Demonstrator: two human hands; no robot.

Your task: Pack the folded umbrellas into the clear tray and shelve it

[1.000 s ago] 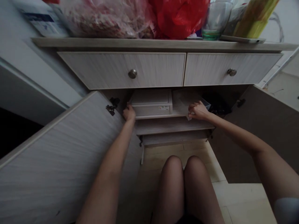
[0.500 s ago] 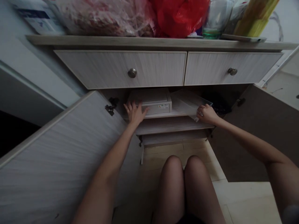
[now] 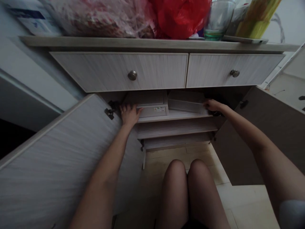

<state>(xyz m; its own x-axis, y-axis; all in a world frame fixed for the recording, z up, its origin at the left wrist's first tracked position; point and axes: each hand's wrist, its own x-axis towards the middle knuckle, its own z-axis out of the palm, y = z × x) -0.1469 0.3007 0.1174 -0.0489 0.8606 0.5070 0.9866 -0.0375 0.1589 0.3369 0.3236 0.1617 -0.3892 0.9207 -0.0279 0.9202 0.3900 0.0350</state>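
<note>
I crouch before an open cabinet. My left hand (image 3: 129, 114) rests with fingers spread on the front left corner of a white plastic box (image 3: 152, 106) on the upper shelf (image 3: 176, 116). My right hand (image 3: 213, 105) reaches deeper into the cabinet at the right end of a clear plastic container (image 3: 187, 104) beside the white box; its fingers curl round that end. Part of the right hand is lost in the dark interior.
Both cabinet doors (image 3: 59, 159) (image 3: 262, 127) stand open to either side. Two closed drawers with round knobs (image 3: 132, 75) (image 3: 234, 73) sit above. On top lie plastic bags (image 3: 183, 16) and a glass (image 3: 218, 19). My knees (image 3: 188, 178) are over the tiled floor.
The clear container has gone further back onto the shelf with my right hand following it in. My left hand shifted slightly left along the white box's front.
</note>
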